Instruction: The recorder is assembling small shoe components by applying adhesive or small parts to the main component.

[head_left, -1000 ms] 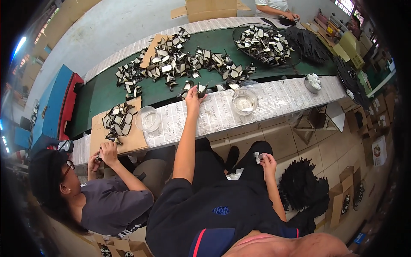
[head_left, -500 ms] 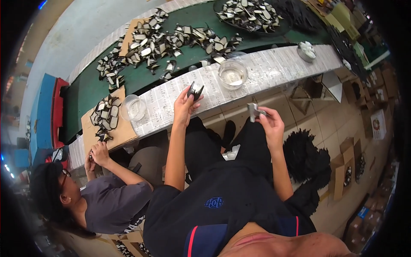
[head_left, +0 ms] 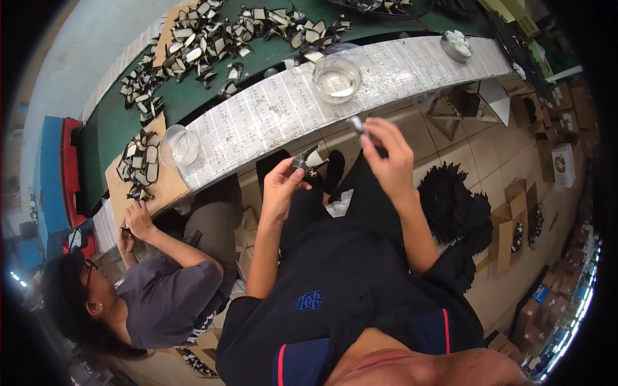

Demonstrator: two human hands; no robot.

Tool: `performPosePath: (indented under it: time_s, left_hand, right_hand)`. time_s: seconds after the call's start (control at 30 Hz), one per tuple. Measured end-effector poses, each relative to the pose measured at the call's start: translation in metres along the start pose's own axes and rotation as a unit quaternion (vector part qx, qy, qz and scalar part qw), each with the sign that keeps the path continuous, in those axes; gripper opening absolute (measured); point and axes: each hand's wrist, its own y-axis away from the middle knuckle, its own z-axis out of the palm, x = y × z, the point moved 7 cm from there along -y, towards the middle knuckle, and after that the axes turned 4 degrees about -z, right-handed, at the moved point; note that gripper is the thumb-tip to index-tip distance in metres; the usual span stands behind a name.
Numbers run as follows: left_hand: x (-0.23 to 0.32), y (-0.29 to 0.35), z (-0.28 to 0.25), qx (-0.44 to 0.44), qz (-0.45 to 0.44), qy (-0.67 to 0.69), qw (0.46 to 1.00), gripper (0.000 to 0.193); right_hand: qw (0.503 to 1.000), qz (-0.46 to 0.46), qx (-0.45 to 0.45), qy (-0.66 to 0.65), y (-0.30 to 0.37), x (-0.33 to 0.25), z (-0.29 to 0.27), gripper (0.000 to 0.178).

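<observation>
My left hand (head_left: 279, 191) is closed round a small black shoe upper (head_left: 304, 162) with a pale inner piece, held over my lap off the bench's near edge. To its right, my right hand (head_left: 391, 157) pinches a small tool with a flat, greyish-white head (head_left: 356, 123). Motion blurs that head, so its exact kind is unclear. The tool and the upper are apart. Beyond my hands, a clear round bowl (head_left: 318, 92) with something pale inside stands on the bench's covered ledge (head_left: 257, 116).
Many black-and-white uppers (head_left: 193, 55) lie heaped on the green belt (head_left: 212, 96). At left a co-worker (head_left: 170, 289) handles a piece beside cardboard (head_left: 170, 186) and another clear tub (head_left: 168, 147). A metal bowl (head_left: 458, 53) stands far right. Black strips (head_left: 450, 206) hang at my right, near cartons (head_left: 508, 225).
My left hand has come down and nearer, off the ledge, with the upper turned. My right hand has moved up and left toward it with the tool. The view has shifted slightly.
</observation>
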Motion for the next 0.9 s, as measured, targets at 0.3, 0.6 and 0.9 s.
performPosePath:
  time_s: [0.3,0.6,0.9]
  left_hand:
    - [-0.081,-0.027,-0.05,0.004,0.023,-0.144,0.989,0.027]
    - [-0.1,-0.027,-0.071,0.048,0.025,-0.074,0.996,0.028]
    - [-0.102,-0.031,-0.075,0.048,0.009,-0.034,0.998,0.027]
  right_hand:
    - [0.993,0.035,-0.093,-0.062,-0.098,0.099,0.041,0.019]
    - [0.984,0.007,-0.178,0.017,-0.102,0.123,0.069,0.019]
    - [0.977,0.019,-0.212,0.011,-0.114,0.112,0.071,0.019]
